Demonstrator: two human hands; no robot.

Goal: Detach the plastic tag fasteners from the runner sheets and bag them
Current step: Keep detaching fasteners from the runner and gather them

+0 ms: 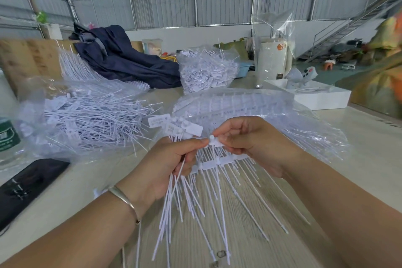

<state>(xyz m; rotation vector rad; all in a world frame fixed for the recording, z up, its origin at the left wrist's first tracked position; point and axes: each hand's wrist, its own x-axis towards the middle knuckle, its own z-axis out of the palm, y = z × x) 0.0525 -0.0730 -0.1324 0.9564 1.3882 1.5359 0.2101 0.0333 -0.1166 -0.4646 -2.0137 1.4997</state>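
A metal-walled workshop lies behind a pale wood-grain table [250, 235] that carries clear bags of white plastic parts. Your left hand [171, 163] is clenched around a bundle of detached tag fasteners [174, 128], their flat label heads fanned above the fist and their thin tails hanging toward the table. Your right hand [245, 139] pinches the head of one fastener [214, 140] at the top edge of the runner sheet [217, 162], which hangs between the two hands; the left thumb appears to brace the same spot. The risks, as a judgement: a pull at an angle could tear the thin tail rather than the small gate joining it to the runner, and a sharp snap could loosen the bundle, so that loose pieces slide out of your fist and scatter among the hanging tails. The open bag of loose fasteners [87, 119] lies to your left, well apart from the hands, so a reach with an overfull fist may spill pieces short of it, near the dark phone [28, 183]. More runner sheets wait in the bag [261, 106] just beyond your hands.
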